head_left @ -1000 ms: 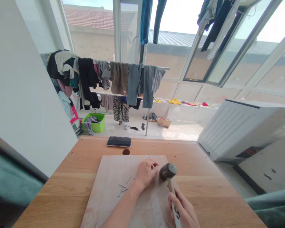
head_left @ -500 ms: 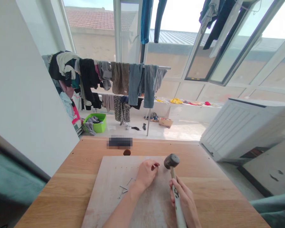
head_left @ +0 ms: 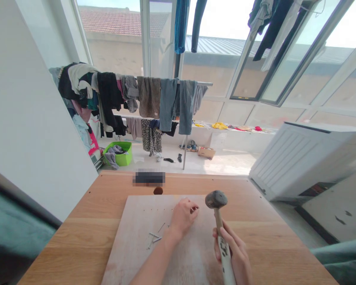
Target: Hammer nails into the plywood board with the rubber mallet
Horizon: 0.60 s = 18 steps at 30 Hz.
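My right hand (head_left: 233, 249) is wrapped round the pale, worn handle of a mallet (head_left: 216, 199). Its dark, rounded head is raised just right of my left hand (head_left: 184, 215). That left hand rests on a pale wooden board (head_left: 121, 245), its thumb and forefinger pinched together near the board's far edge. Whatever sits between those fingertips is too small to make out. Several loose nails (head_left: 156, 239) lie on the board to the left of my left forearm. A row of small dots (head_left: 151, 209) runs across the board beyond them.
Under the board is a wooden table (head_left: 71, 237). Near its far edge are a blurred dark object (head_left: 150, 177) and a round brown piece (head_left: 158, 190). Past the table stand a laundry-laden drying rack (head_left: 206, 84), a green basket (head_left: 125, 158) and a white ribbed appliance (head_left: 287, 158).
The mallet has shifted slightly up and to the right, and its head has turned a little in my right hand's grip. My left hand stays pinched in nearly the same place.
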Each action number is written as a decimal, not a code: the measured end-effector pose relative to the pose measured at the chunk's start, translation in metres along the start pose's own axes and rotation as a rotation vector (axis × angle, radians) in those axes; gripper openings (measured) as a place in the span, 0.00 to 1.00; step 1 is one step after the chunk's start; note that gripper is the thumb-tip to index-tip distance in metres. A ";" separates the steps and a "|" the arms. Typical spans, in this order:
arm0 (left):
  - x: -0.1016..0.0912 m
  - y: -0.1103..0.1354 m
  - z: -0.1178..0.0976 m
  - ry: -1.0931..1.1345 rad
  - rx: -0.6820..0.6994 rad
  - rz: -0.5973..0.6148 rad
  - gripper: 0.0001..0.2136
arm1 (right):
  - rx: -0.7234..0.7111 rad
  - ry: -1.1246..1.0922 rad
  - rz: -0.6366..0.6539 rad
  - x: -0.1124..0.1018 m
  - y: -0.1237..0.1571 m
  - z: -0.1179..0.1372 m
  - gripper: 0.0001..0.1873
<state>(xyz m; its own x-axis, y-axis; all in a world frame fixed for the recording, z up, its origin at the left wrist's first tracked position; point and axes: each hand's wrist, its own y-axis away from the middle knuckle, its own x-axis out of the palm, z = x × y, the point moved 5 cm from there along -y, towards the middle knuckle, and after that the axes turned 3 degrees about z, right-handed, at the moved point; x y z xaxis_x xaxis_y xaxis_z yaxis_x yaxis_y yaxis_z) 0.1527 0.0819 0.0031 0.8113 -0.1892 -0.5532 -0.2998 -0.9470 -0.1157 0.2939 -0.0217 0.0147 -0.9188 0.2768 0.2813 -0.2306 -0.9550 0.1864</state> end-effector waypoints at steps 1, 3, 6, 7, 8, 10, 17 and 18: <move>0.000 0.000 0.000 -0.001 0.000 -0.002 0.08 | -0.009 -0.007 -0.006 0.000 0.001 0.000 0.27; 0.000 0.000 0.001 -0.008 -0.001 -0.015 0.08 | -0.016 -0.014 -0.012 0.001 0.003 0.000 0.27; -0.001 0.001 0.000 -0.013 -0.004 -0.037 0.07 | -0.002 -0.022 -0.010 0.002 0.004 0.000 0.26; -0.001 0.001 0.000 -0.009 -0.006 -0.041 0.06 | 0.004 -0.026 -0.007 0.003 0.004 0.000 0.25; 0.000 0.001 0.001 -0.003 -0.008 -0.043 0.06 | 0.008 -0.030 -0.001 0.004 0.004 0.000 0.25; 0.000 0.001 0.001 0.011 -0.014 -0.044 0.06 | 0.013 -0.035 0.016 0.006 0.004 0.001 0.24; 0.000 0.002 0.000 0.010 0.009 -0.036 0.07 | 0.094 0.056 0.043 0.007 0.002 -0.005 0.27; 0.000 0.002 0.000 0.010 0.010 -0.036 0.07 | 0.097 0.067 0.047 0.007 0.003 -0.006 0.28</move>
<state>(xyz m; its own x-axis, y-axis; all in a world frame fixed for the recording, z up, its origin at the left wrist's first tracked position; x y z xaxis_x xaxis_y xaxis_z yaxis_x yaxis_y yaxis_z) 0.1517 0.0801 0.0029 0.8268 -0.1576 -0.5399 -0.2752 -0.9505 -0.1440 0.2853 -0.0229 0.0116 -0.9481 0.2207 0.2288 -0.1572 -0.9511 0.2659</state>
